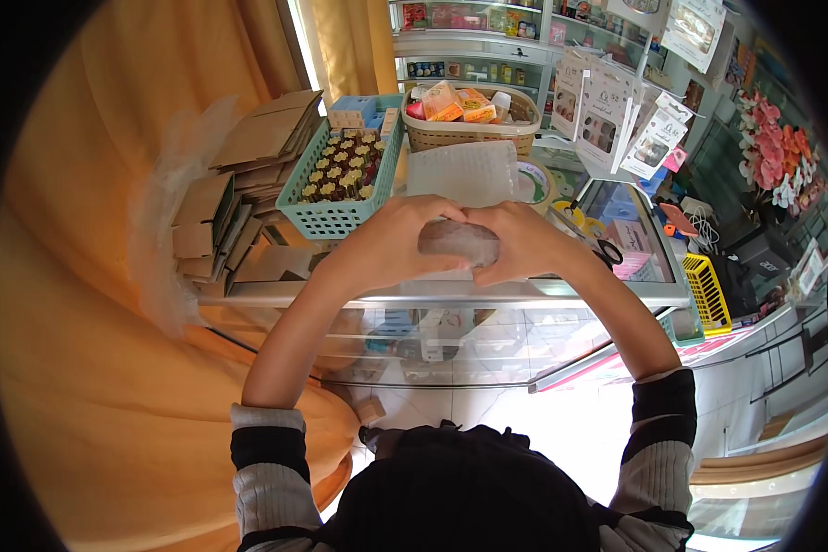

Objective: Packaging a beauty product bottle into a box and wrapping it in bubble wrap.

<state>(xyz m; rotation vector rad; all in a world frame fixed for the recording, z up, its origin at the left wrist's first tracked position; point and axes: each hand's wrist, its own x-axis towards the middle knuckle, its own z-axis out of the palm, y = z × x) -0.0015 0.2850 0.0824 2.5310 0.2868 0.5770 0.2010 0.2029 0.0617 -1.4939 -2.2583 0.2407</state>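
Note:
Between my left hand and my right hand is a small package in clear bubble wrap. Both hands grip it from opposite sides, thumbs and fingers curled around its ends. Something dark reddish shows faintly through the plastic; what it is cannot be made out. The package is held over the front edge of a glass display counter. Just beyond my hands lies a flat sheet of bubble wrap. Left of it, a teal plastic basket holds several small bottles with gold flower-shaped caps.
Folded cardboard boxes are stacked at the left, by an orange curtain. Behind stands a woven basket of boxed goods. Tape rolls, black-handled scissors and a rack of hanging packets occupy the right.

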